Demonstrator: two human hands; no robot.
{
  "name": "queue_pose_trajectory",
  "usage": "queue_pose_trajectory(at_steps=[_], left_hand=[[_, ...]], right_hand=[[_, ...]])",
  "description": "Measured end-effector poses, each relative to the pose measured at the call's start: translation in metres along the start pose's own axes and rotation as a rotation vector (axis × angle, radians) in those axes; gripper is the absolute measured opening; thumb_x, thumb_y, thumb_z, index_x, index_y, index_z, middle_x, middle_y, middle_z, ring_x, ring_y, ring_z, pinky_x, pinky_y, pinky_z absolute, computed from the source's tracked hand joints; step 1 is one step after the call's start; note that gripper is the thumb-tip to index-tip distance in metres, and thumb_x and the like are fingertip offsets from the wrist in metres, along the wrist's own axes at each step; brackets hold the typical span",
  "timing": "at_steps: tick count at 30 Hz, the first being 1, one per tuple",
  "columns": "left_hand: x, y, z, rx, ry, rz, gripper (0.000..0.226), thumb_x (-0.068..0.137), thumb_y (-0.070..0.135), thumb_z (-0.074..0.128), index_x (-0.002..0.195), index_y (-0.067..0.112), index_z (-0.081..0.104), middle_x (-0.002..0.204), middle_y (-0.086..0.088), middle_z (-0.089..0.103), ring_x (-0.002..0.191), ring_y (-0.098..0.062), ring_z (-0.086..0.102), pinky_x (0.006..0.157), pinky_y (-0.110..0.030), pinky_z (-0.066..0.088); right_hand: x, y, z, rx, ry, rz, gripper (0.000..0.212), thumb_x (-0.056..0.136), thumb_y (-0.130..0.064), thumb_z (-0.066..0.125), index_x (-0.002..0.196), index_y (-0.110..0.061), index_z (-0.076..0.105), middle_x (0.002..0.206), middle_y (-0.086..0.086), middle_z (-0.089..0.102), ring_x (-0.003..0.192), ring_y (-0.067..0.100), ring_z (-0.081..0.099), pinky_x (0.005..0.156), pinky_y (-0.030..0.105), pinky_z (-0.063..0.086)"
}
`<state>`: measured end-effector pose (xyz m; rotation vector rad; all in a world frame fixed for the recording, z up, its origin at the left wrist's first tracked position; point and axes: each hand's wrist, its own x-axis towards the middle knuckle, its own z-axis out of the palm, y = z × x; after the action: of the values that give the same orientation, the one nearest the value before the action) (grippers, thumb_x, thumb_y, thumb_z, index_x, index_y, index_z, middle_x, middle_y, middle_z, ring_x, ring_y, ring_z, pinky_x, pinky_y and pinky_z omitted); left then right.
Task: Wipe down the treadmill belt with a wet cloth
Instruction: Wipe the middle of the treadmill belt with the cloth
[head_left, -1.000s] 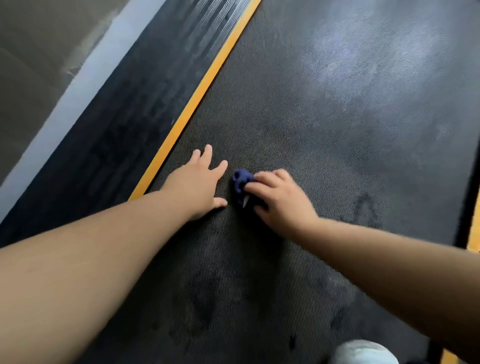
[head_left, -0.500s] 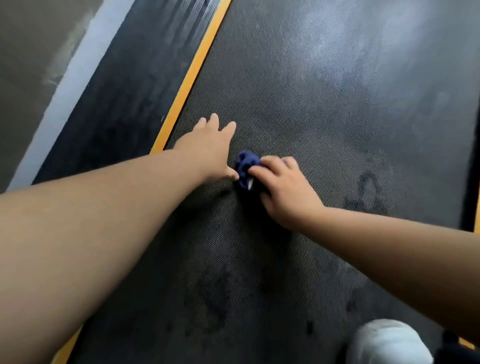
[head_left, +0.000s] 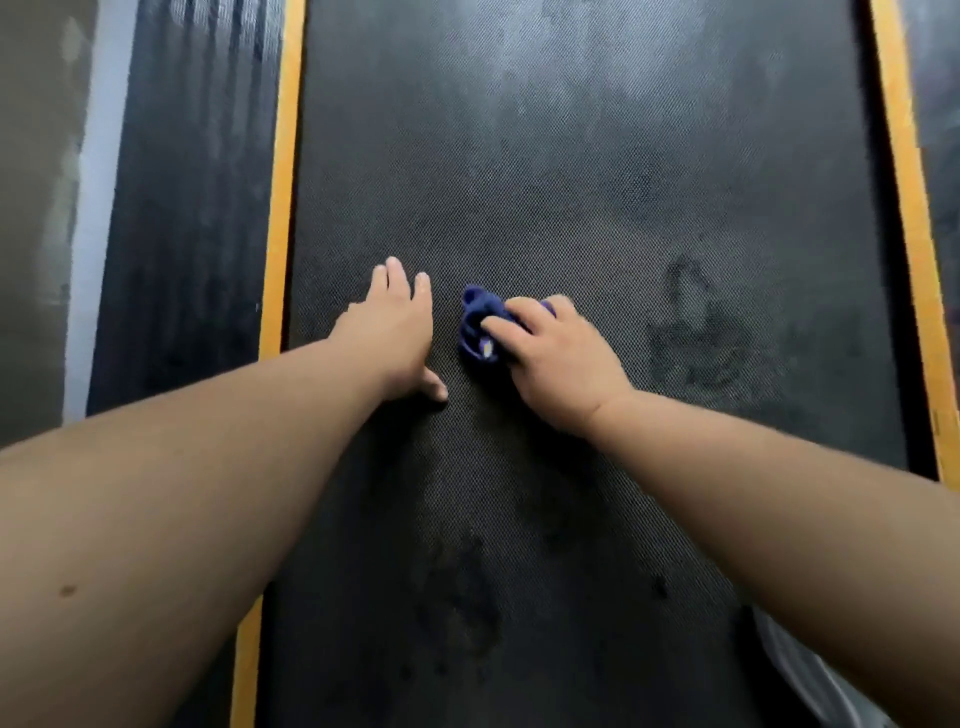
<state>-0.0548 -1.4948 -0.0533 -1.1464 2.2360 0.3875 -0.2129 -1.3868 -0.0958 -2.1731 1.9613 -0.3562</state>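
The black textured treadmill belt (head_left: 571, 182) fills the middle of the view, with dark damp smudges near me and at the right. A small bunched blue cloth (head_left: 480, 325) lies pressed on the belt's middle. My right hand (head_left: 563, 358) is closed over the cloth, with only the cloth's left part showing. My left hand (head_left: 397, 332) rests flat on the belt just left of the cloth, fingers spread, holding nothing.
Yellow strips (head_left: 280, 182) run along both belt edges. A black ribbed side rail (head_left: 192, 208) and a pale grey frame edge (head_left: 96, 208) lie on the left, with floor beyond. A white shoe (head_left: 800, 675) shows at the bottom right.
The view has swung so the belt now runs straight ahead, with the right yellow strip showing. Both hands stay on the belt; a gap has opened between my left thumb and the cloth.
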Motion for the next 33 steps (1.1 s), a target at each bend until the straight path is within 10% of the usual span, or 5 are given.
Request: queue_pose_trajectory(at_steps=[8,16,21,26,33], left_hand=[[0.007,0.003,-0.003,0.008,-0.058,0.006,0.141,0.054,0.054,0.084,0.149,0.001,-0.006,0.153,-0.031,-0.012,0.144,-0.041,-0.008,0.109,-0.059,0.028],[0.007,0.002,0.002,0.019,-0.022,0.002,0.142,0.052,0.057,0.083,0.15,0.003,-0.004,0.153,-0.031,-0.011,0.145,-0.039,-0.007,0.11,-0.058,0.028],[0.005,-0.001,0.001,0.034,-0.003,0.017,0.138,0.055,0.059,0.081,0.15,0.006,-0.003,0.154,-0.028,-0.011,0.145,-0.037,-0.006,0.111,-0.056,0.028],[-0.002,0.003,-0.007,0.042,-0.062,-0.027,0.138,0.057,0.063,0.08,0.151,0.007,-0.005,0.155,-0.025,-0.012,0.146,-0.037,-0.005,0.113,-0.051,0.024],[-0.036,0.056,-0.108,-1.163,-0.411,0.131,0.012,0.093,0.023,0.054,0.093,0.016,0.065,0.083,0.002,0.07,0.084,-0.012,0.067,0.075,-0.028,0.051]], right_hand=[[0.062,0.056,-0.026,-0.078,0.094,0.596,0.029,0.092,-0.024,0.046,0.118,-0.021,0.059,0.124,0.009,0.048,0.111,0.035,0.041,0.088,0.041,0.042],[-0.001,0.003,-0.002,0.03,0.009,-0.031,0.035,0.081,-0.028,0.042,0.101,-0.022,0.069,0.098,0.006,0.064,0.077,0.032,0.054,0.061,0.039,0.052],[0.054,0.057,-0.04,0.044,0.031,0.608,0.033,0.09,-0.028,0.051,0.121,-0.032,0.06,0.127,0.003,0.051,0.114,0.034,0.043,0.092,0.039,0.042],[0.039,0.037,-0.086,0.551,-0.091,0.64,0.067,0.069,-0.034,0.08,0.129,-0.025,0.05,0.111,0.0,0.062,0.099,0.016,0.059,0.089,0.027,0.046],[-0.002,0.013,-0.178,0.977,-0.197,0.737,0.014,0.096,-0.029,0.054,0.099,-0.02,0.065,0.086,-0.001,0.068,0.071,0.011,0.065,0.057,0.026,0.056]])
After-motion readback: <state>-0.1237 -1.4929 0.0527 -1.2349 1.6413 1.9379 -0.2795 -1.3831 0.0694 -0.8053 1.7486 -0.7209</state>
